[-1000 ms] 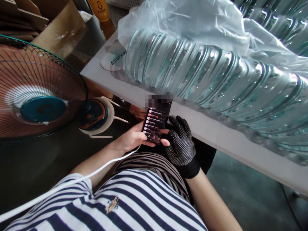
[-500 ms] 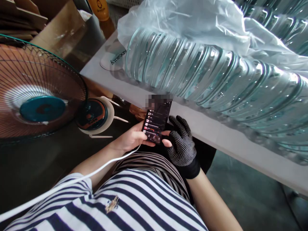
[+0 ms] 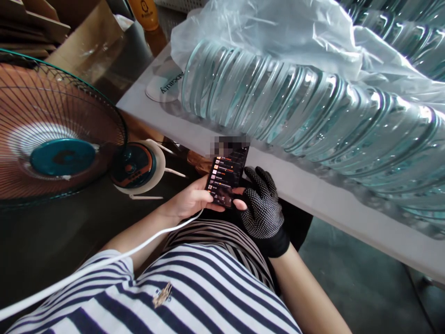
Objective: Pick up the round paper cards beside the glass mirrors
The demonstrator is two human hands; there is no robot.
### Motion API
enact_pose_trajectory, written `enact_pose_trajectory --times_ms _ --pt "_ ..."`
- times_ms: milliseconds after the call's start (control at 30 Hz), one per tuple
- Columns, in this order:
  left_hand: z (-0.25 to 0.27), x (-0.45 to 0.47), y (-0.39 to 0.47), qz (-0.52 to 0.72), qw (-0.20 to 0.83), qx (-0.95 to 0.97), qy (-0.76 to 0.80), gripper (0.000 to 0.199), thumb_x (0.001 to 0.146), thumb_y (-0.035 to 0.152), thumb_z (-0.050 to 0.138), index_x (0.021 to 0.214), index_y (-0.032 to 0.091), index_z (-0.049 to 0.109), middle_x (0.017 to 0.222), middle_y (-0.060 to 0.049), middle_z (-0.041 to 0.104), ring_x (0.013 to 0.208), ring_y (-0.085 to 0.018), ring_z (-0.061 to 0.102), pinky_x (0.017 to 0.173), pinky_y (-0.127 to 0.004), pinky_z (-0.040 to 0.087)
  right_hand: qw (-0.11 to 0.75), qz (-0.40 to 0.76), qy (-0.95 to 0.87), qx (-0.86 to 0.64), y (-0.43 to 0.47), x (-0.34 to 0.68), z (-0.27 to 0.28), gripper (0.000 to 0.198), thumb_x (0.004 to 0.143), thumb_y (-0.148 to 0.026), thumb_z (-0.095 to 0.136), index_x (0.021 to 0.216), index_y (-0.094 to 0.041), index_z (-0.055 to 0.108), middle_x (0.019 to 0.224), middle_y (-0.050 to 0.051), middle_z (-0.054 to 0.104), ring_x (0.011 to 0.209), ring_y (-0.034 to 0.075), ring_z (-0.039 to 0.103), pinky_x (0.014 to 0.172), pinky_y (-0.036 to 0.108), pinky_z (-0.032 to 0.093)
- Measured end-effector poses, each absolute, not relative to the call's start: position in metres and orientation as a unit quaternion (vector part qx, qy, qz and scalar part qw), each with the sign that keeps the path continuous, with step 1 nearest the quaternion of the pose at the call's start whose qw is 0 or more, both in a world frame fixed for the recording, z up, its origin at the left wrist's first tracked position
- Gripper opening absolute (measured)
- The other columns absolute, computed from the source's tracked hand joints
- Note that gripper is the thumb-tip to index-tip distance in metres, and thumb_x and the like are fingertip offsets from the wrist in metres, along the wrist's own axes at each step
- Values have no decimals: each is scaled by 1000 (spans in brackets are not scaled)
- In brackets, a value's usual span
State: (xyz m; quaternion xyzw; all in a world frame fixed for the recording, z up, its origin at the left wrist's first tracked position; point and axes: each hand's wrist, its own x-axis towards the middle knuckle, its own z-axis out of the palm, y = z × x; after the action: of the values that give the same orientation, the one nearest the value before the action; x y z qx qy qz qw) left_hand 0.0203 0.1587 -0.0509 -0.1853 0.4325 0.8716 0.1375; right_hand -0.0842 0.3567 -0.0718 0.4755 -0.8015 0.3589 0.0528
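A dark smartphone [image 3: 226, 176] with a lit list on its screen lies tilted in my bare left hand [image 3: 190, 200], whose thumb rests along its lower left edge. My right hand [image 3: 263, 208] wears a black glove with white dots; its thumb and index fingertip stick out bare. That index fingertip is at the lower right of the screen, and the other fingers are apart, holding nothing. From below the phone a white cable [image 3: 139, 248] runs off to the lower left.
Beyond the phone, a white table [image 3: 160, 111] carries a long row of clear plastic shells [image 3: 278, 97] partly under a plastic bag [image 3: 264, 28]. A fan [image 3: 62, 155] stands at left, with cardboard [image 3: 86, 41] behind it and a yellow cup [image 3: 144, 14] at the back.
The list on the phone's screen has scrolled to other entries. Both hands stay nearly in place, the right index fingertip shifting slightly at the screen.
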Motion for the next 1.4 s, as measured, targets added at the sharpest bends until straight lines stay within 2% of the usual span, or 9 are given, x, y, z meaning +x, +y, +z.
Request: enact_pose_trajectory --times_ms 100,233,400,800,967,1133,1400 --pt "-51 21 159 869 138 -190 436 63 73 8 62 136 20 58 133 -15 69 107 -31 74 76 -31 65 50 360 -801 475 357 -84 -71 21 100 -35 53 109 -22 68 149 11 55 150 33 35 121 62 38" --pt "-51 20 159 867 131 -202 436 56 71 10 65 126 18 61 119 -12 74 102 -28 75 74 -29 64 57 381 -781 492 358 -83 -69 23 102 -37 51 96 -22 67 150 12 54 150 32 36 122 61 35" --pt "-48 19 159 861 142 -213 439 65 70 10 65 134 19 57 135 -16 67 105 -30 75 75 -31 65 57 362 -805 467 357 -83 -71 30 102 -39 50 122 -22 65 150 12 53 150 33 35 120 60 40" --pt "-52 20 158 865 143 -201 437 66 73 10 63 137 21 56 137 -15 66 109 -32 73 76 -32 65 69 348 -804 478 356 -84 -70 25 101 -35 52 115 -21 67 147 12 56 149 33 37 121 59 39" --pt "-49 19 158 861 139 -214 440 63 71 11 65 133 18 58 126 -15 71 106 -31 74 75 -31 65 55 385 -787 480 357 -84 -70 26 103 -39 49 100 -22 68 148 11 56 148 32 39 122 61 36" --pt "-49 19 159 862 145 -205 440 67 72 12 64 137 19 55 139 -17 64 107 -31 74 73 -30 65 56 368 -799 472 356 -84 -72 32 103 -41 48 120 -21 66 148 13 55 149 32 37 121 59 39" --pt "-52 20 159 862 138 -217 438 62 71 7 62 132 18 57 137 -16 66 105 -30 74 74 -30 65 57 359 -800 478 356 -83 -74 30 103 -38 49 117 -19 68 148 13 55 149 34 36 121 60 37"
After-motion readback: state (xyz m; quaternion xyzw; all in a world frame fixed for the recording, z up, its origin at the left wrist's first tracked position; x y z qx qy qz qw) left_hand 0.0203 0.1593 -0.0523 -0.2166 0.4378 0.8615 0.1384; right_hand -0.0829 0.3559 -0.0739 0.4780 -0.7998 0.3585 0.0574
